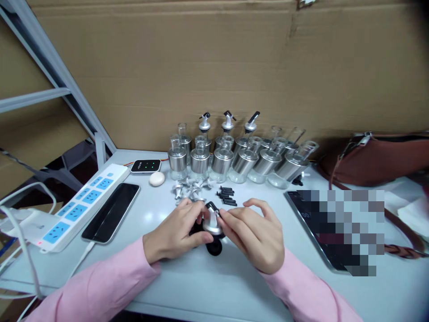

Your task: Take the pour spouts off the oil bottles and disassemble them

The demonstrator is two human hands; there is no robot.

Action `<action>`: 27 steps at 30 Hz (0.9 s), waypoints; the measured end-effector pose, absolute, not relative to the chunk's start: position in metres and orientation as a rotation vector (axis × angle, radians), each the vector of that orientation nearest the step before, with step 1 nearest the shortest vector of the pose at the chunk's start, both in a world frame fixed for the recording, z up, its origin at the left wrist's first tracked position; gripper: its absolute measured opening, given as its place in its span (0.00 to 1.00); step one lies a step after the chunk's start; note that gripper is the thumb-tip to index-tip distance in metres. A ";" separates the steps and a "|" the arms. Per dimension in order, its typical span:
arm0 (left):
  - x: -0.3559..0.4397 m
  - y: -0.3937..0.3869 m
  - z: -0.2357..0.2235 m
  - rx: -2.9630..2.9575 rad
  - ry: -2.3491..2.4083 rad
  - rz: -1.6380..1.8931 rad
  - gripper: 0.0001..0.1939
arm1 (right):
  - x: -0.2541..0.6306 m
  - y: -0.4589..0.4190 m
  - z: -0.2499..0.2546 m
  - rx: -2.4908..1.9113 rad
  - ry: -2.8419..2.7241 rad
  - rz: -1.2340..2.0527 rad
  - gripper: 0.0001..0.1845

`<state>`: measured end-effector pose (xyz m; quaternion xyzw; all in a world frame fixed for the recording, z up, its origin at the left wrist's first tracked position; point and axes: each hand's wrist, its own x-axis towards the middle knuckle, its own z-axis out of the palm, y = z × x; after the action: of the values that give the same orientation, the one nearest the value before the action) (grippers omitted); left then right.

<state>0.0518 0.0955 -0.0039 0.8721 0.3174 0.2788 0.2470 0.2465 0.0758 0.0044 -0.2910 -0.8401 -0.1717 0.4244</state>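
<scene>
Between my hands is a bottle pourer with a silver cone and a small black flap on top. My left hand grips it from the left, thumb across the front of the silver base. From the other side, the closed fingertips of my right hand pinch at the black flap. A round black stopper shows just below the cone; I cannot tell whether it is joined to it. Beyond my fingers lie several silver spout pieces in a heap, with several small black flaps to their right.
Glass bottles with steel sleeves stand in rows at the back, three topped with pourers. On the left are a power strip, a phone, a small black-faced device and a white oval case. A tablet and brown bag lie right.
</scene>
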 end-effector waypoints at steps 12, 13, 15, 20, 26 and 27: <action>0.056 0.090 -0.006 2.668 0.670 0.849 0.13 | 0.247 0.083 0.005 -0.619 -2.130 -0.221 0.15; 0.056 0.090 -0.006 2.671 0.672 0.853 0.14 | 0.247 0.084 0.004 -0.630 -2.140 -0.189 0.17; 0.056 0.090 -0.006 2.675 0.688 0.855 0.18 | 0.247 0.085 0.001 -0.635 -2.164 -0.123 0.17; 0.060 0.089 -0.009 2.620 0.755 0.934 0.29 | 0.244 0.082 -0.003 -0.612 -2.113 -0.008 0.14; 0.062 0.087 -0.013 2.730 0.769 0.896 0.19 | 0.242 0.082 0.001 -0.645 -2.163 -0.171 0.18; 0.063 0.087 -0.013 2.740 0.755 0.880 0.18 | 0.242 0.082 0.002 -0.657 -2.181 -0.216 0.17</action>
<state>0.0628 0.0868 -0.0131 0.9177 0.2528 0.2949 0.0830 0.2416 0.0824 0.0022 -0.2616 -0.8677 -0.0858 0.4140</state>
